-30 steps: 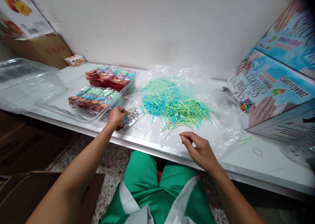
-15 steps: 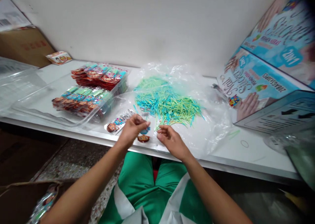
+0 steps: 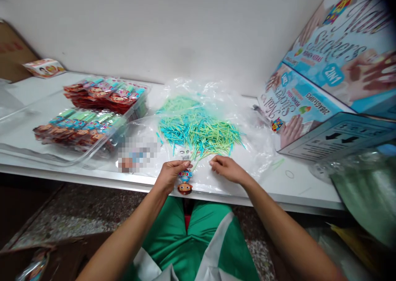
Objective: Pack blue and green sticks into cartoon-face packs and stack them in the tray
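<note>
My left hand (image 3: 169,175) pinches a small clear packet (image 3: 185,188) with a printed cartoon face at its lower end. The packet hangs near the table's front edge. To its right, my right hand (image 3: 228,169) has its fingers curled together; anything between them is too small to make out. Just beyond both hands lies a loose pile of thin blue and green sticks (image 3: 201,132), spread on a crumpled clear plastic bag (image 3: 258,163). A few green sticks reach toward the packet. Left of my left hand are flat packets (image 3: 136,155), blurred in the picture.
At the left, a clear plastic tray (image 3: 89,159) holds stacks of filled packets (image 3: 78,124). Printed blue boxes (image 3: 312,99) stand at the right. A small carton (image 3: 46,68) sits against the wall. A rubber band (image 3: 289,174) lies on the white table (image 3: 309,190).
My left hand has drawn the packet slightly nearer the table edge, and its printed face now shows clearly. My right hand has moved right, away from the packet. The view has shifted right.
</note>
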Available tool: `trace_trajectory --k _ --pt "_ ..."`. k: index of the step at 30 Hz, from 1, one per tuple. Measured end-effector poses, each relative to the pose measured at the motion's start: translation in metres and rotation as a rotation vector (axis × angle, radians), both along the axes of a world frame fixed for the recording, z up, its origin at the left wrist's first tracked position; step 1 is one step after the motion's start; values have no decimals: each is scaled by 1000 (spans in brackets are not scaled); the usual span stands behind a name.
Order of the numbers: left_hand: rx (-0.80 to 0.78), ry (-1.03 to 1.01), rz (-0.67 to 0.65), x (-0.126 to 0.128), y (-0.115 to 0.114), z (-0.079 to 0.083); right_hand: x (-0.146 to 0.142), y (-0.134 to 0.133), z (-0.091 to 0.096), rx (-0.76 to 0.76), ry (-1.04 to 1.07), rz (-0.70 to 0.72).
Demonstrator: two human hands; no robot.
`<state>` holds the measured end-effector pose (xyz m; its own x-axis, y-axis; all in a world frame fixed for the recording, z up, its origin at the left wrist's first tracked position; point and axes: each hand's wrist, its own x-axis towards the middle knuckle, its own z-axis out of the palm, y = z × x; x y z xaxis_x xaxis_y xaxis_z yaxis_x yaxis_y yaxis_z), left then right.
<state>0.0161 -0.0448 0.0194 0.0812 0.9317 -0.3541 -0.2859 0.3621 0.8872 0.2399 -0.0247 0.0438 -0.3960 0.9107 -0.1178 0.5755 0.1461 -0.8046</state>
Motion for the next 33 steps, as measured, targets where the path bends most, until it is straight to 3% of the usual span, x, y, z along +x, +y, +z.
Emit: trace_trajectory --k 3,7,11,15,20,26,33 --pt "-60 -89 19 -2 -1 -4 17 23 4 142 -196 -89" --pt "-85 -244 -38 -4 -1 -1 21 45 9 290 -425 -90" --pt "-39 -287 -112 -10 1 -3 25 71 5 311 -574 -173" --pt "-30 -346 -88 -16 4 -13 23 103 2 376 -674 -234" --pt "4 -364 -83 -18 5 -21 1 131 6 241 -836 -262" --pt "20 -359 -81 -17 4 -21 -2 116 2 240 -888 -219" --pt "-2 -356 -79 -17 3 -19 43 78 0 140 -862 -70"
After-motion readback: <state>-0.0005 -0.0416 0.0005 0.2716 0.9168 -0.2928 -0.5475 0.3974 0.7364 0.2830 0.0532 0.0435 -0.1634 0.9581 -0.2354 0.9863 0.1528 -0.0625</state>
